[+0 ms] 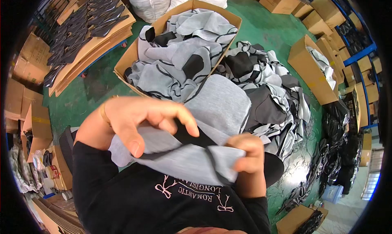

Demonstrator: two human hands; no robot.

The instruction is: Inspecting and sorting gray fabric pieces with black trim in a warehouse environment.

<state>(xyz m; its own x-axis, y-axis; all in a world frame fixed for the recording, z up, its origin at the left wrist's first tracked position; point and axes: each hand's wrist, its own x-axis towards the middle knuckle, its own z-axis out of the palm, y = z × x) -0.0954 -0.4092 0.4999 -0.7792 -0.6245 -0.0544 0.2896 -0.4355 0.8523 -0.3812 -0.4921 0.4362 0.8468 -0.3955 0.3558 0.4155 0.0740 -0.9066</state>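
Grey cloth piece [179,164] with black trim [212,164] spans the gap between my hands, up in front of my chest, short of the near edge of the cardboard box [130,55]. Cloth is blurred; its far edge is hard to read.

What could go wrong: the hold looks one-sided to me. If the right grip slackens, the piece could drop. If I pull hard from the right alone, it could twist and the trim roll under. A larger grey panel [222,104] lies just beyond, by the box's near right corner; whether it joins my piece I can't tell. If they overlap, a tug could drag both. Loose pieces in the heap [269,105], on the green floor [249,15] off the box's right edge, look tangled enough to snag a trailing end.

Pose: left hand [141,113] comes in from the left, elbow out, wrist bent, palm side down. Fingers spread and half curled over the cloth, thumb well apart from them, at the cloth's left part; firm contact I can't confirm. Right hand [248,151] is raised close to my body, fingers curled tight, pinching the cloth's right end.
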